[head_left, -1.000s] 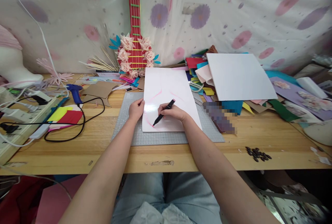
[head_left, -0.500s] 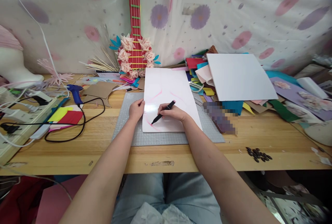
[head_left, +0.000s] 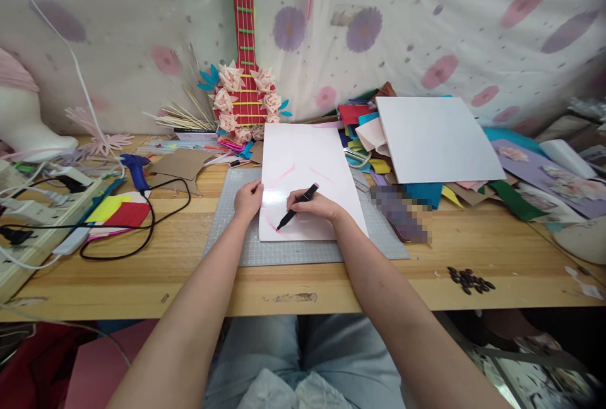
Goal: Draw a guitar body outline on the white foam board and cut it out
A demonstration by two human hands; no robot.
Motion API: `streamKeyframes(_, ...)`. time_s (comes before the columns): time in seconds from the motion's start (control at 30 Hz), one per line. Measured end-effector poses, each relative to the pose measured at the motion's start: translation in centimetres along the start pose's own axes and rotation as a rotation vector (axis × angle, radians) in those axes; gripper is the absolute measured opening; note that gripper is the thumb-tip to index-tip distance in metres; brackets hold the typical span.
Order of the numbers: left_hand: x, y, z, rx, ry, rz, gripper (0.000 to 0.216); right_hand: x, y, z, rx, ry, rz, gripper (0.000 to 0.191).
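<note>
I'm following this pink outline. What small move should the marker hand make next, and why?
Probably draw the marker onward along the pink curve: the right hand holds its tip on the white sheet at the curve's lower end; the left hand pins the sheet's edge.

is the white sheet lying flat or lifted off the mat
Flat: the sheet lies spread on the grey cutting mat, the left hand pressing its edge while the right hand holds the marker tip on it.

The wooden table [head_left: 331,283] carried a grey cutting mat [head_left: 227,219] at its middle, a blue glue gun [head_left: 135,169] and black cable [head_left: 142,242] at left, and dark seeds [head_left: 468,279] at right.
</note>
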State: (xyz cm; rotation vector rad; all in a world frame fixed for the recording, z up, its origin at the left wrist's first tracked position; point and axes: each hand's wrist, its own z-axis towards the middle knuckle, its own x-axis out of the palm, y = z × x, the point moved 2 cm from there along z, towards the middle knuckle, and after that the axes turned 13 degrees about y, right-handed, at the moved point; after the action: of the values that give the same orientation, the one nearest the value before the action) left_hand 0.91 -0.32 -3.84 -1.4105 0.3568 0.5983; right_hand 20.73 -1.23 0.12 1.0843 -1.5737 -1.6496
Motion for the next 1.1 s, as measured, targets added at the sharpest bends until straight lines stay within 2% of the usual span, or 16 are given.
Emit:
streamKeyframes(0.13,-0.03,-0.05,0.02,-0.004,0.006,-0.001,0.032,-0.09,-0.23,-0.04,0.051,0.032,0.029,0.009)
streamKeyframes(0.33,-0.03,-0.1,-0.07,-0.005,0.001,-0.006,0.03,-0.19,-0.09,-0.07,-0.024,0.009,0.009,0.01)
streamKeyframes(0.47,-0.07,-0.21,-0.13,-0.021,0.004,-0.007,0.03,-0.19,-0.24,-0.08,0.025,0.037,0.022,0.008)
streamKeyframes(0.63,-0.04,-0.22,-0.15,-0.014,0.006,-0.011,0.03,-0.28,-0.11,-0.12,-0.026,0.024,0.003,0.009)
streamKeyframes(0.8,0.01,-0.14,-0.12,-0.017,0.008,-0.015,0.031,-0.34,-0.36,-0.1,0.016,0.061,0.018,0.009)
streamKeyframes(0.97,0.05,-0.16,-0.09,-0.006,0.013,-0.019,0.031,-0.43,-0.25,-0.1,-0.029,0.026,0.008,0.01)
streamKeyframes(1.1,0.03,-0.08,-0.1,-0.012,0.005,-0.015,0.03,-0.35,-0.31,-0.09,0.01,0.069,0.021,0.009)
